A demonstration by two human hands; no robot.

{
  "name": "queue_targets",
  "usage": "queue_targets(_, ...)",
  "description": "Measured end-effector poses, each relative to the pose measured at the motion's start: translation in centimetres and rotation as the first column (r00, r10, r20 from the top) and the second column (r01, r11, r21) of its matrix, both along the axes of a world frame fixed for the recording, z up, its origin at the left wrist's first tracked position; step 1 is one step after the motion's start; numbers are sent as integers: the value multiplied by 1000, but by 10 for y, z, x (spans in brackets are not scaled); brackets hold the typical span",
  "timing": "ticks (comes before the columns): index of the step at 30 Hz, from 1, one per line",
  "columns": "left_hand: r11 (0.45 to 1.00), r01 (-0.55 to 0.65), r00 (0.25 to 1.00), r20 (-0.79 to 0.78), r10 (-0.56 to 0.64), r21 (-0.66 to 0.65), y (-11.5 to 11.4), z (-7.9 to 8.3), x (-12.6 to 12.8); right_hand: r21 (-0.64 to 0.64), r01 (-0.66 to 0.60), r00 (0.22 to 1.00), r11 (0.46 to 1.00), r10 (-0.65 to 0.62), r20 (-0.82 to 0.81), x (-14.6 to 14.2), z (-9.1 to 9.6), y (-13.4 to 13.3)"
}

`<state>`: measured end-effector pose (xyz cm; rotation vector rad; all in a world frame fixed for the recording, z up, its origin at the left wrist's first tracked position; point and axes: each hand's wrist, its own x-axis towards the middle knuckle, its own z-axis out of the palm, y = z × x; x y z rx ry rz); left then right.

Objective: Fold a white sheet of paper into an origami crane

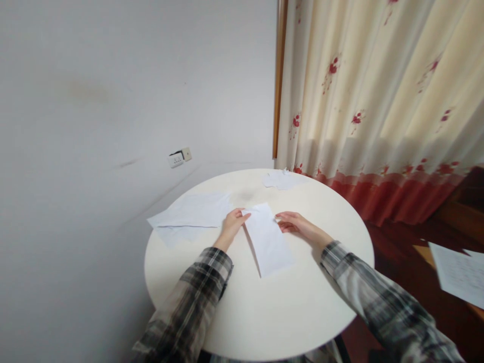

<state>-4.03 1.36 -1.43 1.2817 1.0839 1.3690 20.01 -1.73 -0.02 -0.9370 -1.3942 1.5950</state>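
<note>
A folded white sheet of paper (267, 239) lies in the middle of a round white table (287, 307). My left hand (233, 223) rests at its upper left edge, fingertips pinched on the paper's corner. My right hand (293, 222) lies at its upper right edge, fingers curled and touching the paper's side. Both sleeves are plaid.
Flat white sheets (192, 212) lie at the table's left, overhanging the rim. A crumpled piece of paper (280, 179) sits at the far edge. A cream curtain with red flowers (378, 101) hangs behind. Another printed sheet (459, 272) lies on a wooden surface at right. A wall socket (178, 158) is at left.
</note>
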Motion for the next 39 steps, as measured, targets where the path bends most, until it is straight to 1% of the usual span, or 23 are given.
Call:
queue_targets(3,995,103,994,-25,-103,-8,-5,3,15,40,146,989,989,-145,-34,-13,2,-1)
queue_targets(6,987,163,986,-38,-163,-3,-11,7,29,44,211,975,976,-207,-81,-24,4,-2)
queue_targets(10,994,102,995,-27,-101,45,-19,12,38,79,322,944,943,-313,-105,-31,1,0)
queue_targets(13,999,44,999,1,-44,25,-24,15,39,124,386,922,914,-376,-94,-31,-4,3)
queue_targets(18,999,17,998,65,-15,-32,-24,15,37,145,395,918,907,-384,-97,-31,-11,9)
queue_targets(25,996,-47,993,102,54,-69,-24,15,37,141,384,922,912,-370,-118,-33,-7,5)
queue_targets(29,997,-42,994,102,48,-65,-26,16,36,146,384,922,911,-372,-106,-33,-4,3)
queue_targets(33,998,-10,995,102,16,-67,-26,16,35,104,376,922,921,-362,-137,-35,-1,0)
queue_targets(39,997,3,994,110,6,-82,-25,15,35,93,367,924,926,-351,-154,-34,-2,0)
